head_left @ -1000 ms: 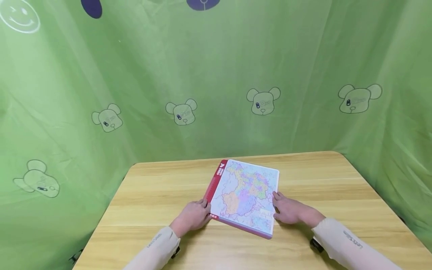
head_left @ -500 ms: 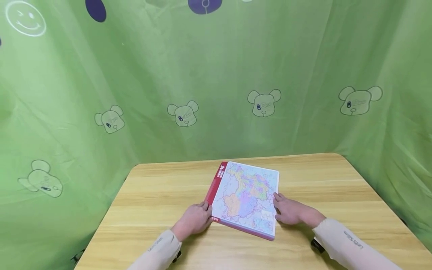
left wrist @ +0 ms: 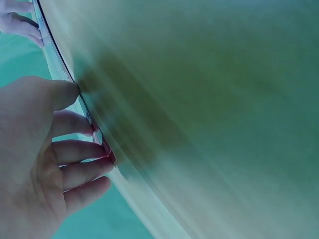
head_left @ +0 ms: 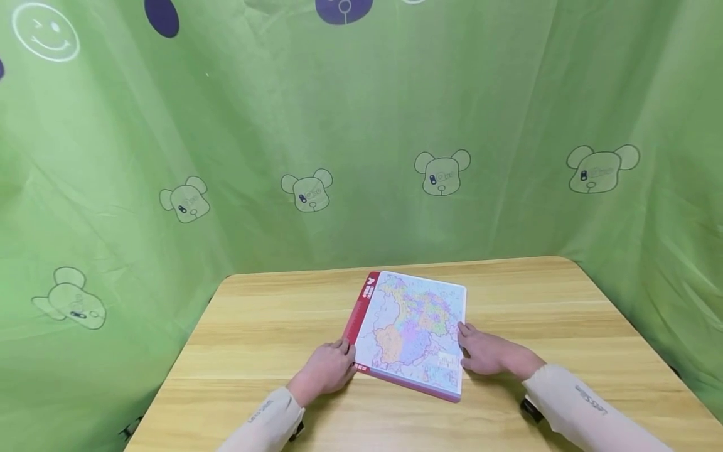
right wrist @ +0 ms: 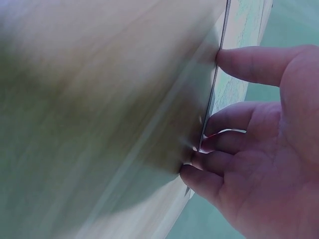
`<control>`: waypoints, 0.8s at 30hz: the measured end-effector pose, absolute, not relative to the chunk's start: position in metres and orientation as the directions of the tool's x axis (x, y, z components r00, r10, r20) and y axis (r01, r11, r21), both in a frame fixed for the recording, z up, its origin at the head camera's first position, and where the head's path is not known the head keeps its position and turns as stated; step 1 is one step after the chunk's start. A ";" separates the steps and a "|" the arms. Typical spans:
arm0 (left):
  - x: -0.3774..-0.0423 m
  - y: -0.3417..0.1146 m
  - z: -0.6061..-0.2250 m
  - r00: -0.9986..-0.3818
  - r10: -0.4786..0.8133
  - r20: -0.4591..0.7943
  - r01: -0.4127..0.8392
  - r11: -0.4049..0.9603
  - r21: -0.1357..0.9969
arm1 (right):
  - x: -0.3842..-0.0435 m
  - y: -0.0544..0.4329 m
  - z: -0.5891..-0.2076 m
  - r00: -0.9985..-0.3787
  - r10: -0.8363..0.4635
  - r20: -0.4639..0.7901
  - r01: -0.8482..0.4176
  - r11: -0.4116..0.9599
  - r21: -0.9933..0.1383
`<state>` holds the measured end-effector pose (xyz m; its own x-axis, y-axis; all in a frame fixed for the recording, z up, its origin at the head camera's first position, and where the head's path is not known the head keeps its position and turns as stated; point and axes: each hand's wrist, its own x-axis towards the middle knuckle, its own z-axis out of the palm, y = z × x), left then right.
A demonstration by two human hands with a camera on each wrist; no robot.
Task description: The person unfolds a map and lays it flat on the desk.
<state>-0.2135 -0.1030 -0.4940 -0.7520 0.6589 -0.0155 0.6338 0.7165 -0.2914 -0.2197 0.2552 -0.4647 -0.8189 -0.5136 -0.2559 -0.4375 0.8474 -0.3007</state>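
Observation:
A map-printed mat [head_left: 409,326] with white borders lies on the table at a slant, over a red layer [head_left: 360,307] with white lettering that shows along its left side. The left hand [head_left: 326,367] touches the near left corner; in the left wrist view its thumb [left wrist: 64,93] and fingers line up along the thin edge. At the right edge is the right hand [head_left: 487,353], its thumb nearer the body than the other fingertips. The right wrist view shows that hand's fingertips [right wrist: 202,174] right at the mat's thin edge. Neither hand wraps round the mat.
The mat lies on a light wood-grain table [head_left: 271,314] with rounded far corners. A green curtain [head_left: 361,220] printed with bear heads surrounds its back and sides. Pale sleeves cover both forearms, and a dark strap [head_left: 531,411] shows below the right cuff.
The head view has shifted slightly, so the table, mat and hands appear a little lower. Both hands keep their places at the mat's edges.

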 end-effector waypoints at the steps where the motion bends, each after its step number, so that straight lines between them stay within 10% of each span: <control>1: -0.213 -0.103 -0.494 -0.751 0.660 -0.014 0.635 0.715 -0.293 | -0.220 0.255 -0.464 -0.819 -0.514 -0.256 -0.438 0.847 -0.301; 24: -0.211 -0.102 -0.494 -0.717 0.696 0.048 0.636 0.680 -0.364 | -0.225 0.259 -0.464 -0.807 -0.531 -0.258 -0.450 0.836 -0.314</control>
